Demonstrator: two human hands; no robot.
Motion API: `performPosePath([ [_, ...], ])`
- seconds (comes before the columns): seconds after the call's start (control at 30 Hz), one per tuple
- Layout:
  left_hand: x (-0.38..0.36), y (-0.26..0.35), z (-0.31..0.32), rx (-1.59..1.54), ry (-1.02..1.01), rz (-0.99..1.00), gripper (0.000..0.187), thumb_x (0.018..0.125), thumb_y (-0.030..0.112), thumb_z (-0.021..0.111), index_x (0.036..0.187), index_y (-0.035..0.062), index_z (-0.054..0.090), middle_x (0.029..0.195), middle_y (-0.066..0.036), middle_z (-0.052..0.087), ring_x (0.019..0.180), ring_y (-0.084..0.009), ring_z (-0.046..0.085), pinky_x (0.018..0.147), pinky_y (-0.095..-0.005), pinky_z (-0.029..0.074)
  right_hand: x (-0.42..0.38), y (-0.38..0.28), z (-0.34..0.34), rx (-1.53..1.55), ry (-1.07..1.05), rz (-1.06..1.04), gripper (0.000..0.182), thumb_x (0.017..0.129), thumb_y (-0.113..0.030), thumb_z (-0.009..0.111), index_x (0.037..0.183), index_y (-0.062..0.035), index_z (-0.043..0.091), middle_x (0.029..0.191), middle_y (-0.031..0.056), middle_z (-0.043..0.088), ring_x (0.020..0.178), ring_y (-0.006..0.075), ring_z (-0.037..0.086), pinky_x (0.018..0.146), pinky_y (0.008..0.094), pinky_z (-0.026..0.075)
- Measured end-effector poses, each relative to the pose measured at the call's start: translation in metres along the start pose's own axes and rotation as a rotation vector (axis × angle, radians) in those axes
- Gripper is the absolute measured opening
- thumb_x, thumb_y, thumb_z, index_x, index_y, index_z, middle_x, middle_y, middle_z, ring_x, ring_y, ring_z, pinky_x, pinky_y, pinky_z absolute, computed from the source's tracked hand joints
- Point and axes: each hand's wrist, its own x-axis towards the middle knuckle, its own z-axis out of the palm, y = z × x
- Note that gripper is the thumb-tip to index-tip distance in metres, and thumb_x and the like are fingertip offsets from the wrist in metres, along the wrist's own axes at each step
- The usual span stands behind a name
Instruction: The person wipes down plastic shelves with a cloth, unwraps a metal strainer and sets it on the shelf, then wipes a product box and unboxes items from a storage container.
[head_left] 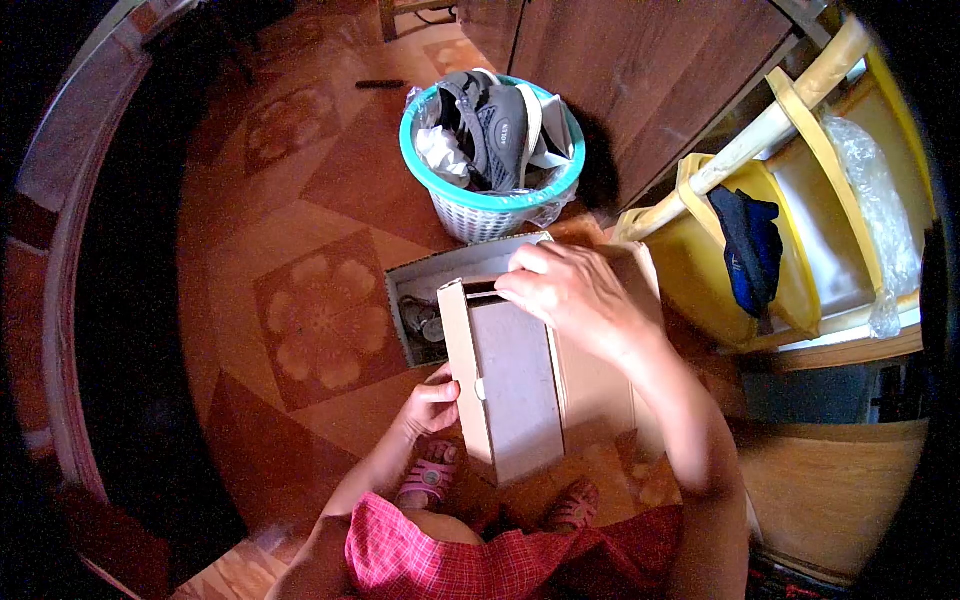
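In front of my knees, a tan cardboard box (pixel 515 385) with a greyish panel is held tilted. My left hand (pixel 432 403) grips its lower left side, thumb on the near face. At the top edge, my right hand (pixel 568 292) has its fingers bent around the cardboard; the fingertips are partly hidden. Behind this box sits another open box (pixel 400 275) on the floor, with a dark item (pixel 422 320), perhaps a shoe, inside its left end. The held box covers much of it.
A white basket with a teal rim (pixel 413 160) stands beyond the boxes, holding dark grey sneakers (pixel 500 130) and crumpled paper. To the right, a yellow rack (pixel 800 260) carries a dark blue item (pixel 745 245) and clear plastic (pixel 875 200). A brown wooden cabinet (pixel 640 80) is behind.
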Motion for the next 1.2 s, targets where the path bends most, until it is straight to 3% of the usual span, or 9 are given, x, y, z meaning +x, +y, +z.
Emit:
performPosePath([
  [0.17,0.002,-0.007,-0.013,-0.071,-0.057,0.040,0.075,0.073,0.026,0.070,0.134,0.0025,0.033,0.125,-0.011,0.050,0.115,-0.0250,0.049,0.098,-0.0396,0.038,0.001,0.007,-0.001,-0.032,-0.003,0.058,0.010,0.081,-0.016,0.058,0.085,-0.0068,0.058,0.085,0.0071,0.052,0.075,0.0223,0.058,0.066,0.0345,0.050],
  [0.2,0.001,-0.007,-0.015,-0.075,-0.055,0.038,0.075,0.073,0.026,0.070,0.134,0.0025,0.033,0.125,-0.011,0.050,0.115,-0.0250,0.049,0.098,-0.0396,0.038,0.004,0.007,-0.007,0.124,0.015,0.167,0.011,0.083,-0.015,0.057,0.085,-0.0050,0.057,0.086,0.0091,0.052,0.077,0.0250,0.058,0.068,0.0353,0.049],
  [0.3,0.002,-0.007,-0.015,-0.144,-0.088,0.025,0.073,0.074,0.025,0.070,0.133,0.0025,0.034,0.124,-0.011,0.051,0.113,-0.0249,0.050,0.097,-0.0394,0.039,0.005,0.014,-0.022,0.170,0.105,0.186,0.011,0.084,-0.014,0.056,0.086,-0.0024,0.055,0.089,0.0112,0.054,0.081,0.0282,0.058,0.070,0.0368,0.047],
  [0.4,0.003,-0.012,-0.014,-0.173,-0.075,0.031,0.073,0.074,0.025,0.070,0.133,0.0025,0.034,0.124,-0.011,0.051,0.112,-0.0249,0.051,0.096,-0.0394,0.040,0.002,0.016,-0.028,0.163,0.015,0.290,0.011,0.084,-0.012,0.054,0.087,-0.0007,0.054,0.090,0.0131,0.054,0.084,0.0300,0.058,0.072,0.0382,0.046],
  [0.6,0.003,-0.014,-0.013,-0.177,-0.111,0.010,0.075,0.073,0.025,0.071,0.133,0.0024,0.034,0.125,-0.012,0.050,0.112,-0.0250,0.051,0.095,-0.0397,0.041,0.001,0.019,-0.027,0.263,0.084,0.263,0.009,0.084,-0.010,0.053,0.086,-0.0003,0.053,0.088,0.0135,0.054,0.082,0.0306,0.057,0.072,0.0371,0.045],
  [0.67,0.002,-0.014,-0.012,-0.173,-0.094,0.003,0.077,0.072,0.026,0.072,0.134,0.0021,0.033,0.125,-0.012,0.050,0.112,-0.0249,0.051,0.095,-0.0398,0.041,0.002,0.020,-0.025,0.245,0.152,0.192,0.012,0.085,-0.016,0.054,0.086,-0.0045,0.056,0.087,0.0110,0.055,0.078,0.0321,0.058,0.068,0.0414,0.046],
  [0.9,0.002,-0.018,-0.020,-0.194,-0.114,0.007,0.075,0.072,0.030,0.072,0.132,0.0018,0.037,0.123,-0.013,0.051,0.112,-0.0255,0.051,0.096,-0.0399,0.040,0.001,0.010,-0.026,0.086,0.133,0.174,0.009,0.083,-0.016,0.055,0.086,-0.0079,0.055,0.084,0.0082,0.054,0.075,0.0290,0.059,0.063,0.0399,0.047],
  [1.0,0.003,-0.018,-0.017,-0.218,-0.119,0.042,0.073,0.072,0.031,0.072,0.131,0.0020,0.039,0.122,-0.013,0.052,0.112,-0.0262,0.051,0.096,-0.0404,0.040,0.000,0.006,-0.027,0.061,0.055,0.185,0.008,0.083,-0.011,0.056,0.085,-0.0033,0.054,0.087,0.0103,0.053,0.079,0.0290,0.057,0.067,0.0377,0.046],
  [1.2,0.003,-0.016,-0.016,-0.201,-0.089,0.037,0.077,0.071,0.032,0.072,0.132,0.0022,0.036,0.125,-0.013,0.050,0.114,-0.0273,0.049,0.098,-0.0416,0.038,0.001,-0.001,-0.013,-0.047,0.032,0.022,0.008,0.081,-0.011,0.058,0.085,-0.0043,0.056,0.087,0.0077,0.053,0.079,0.0258,0.058,0.068,0.0375,0.047],
])
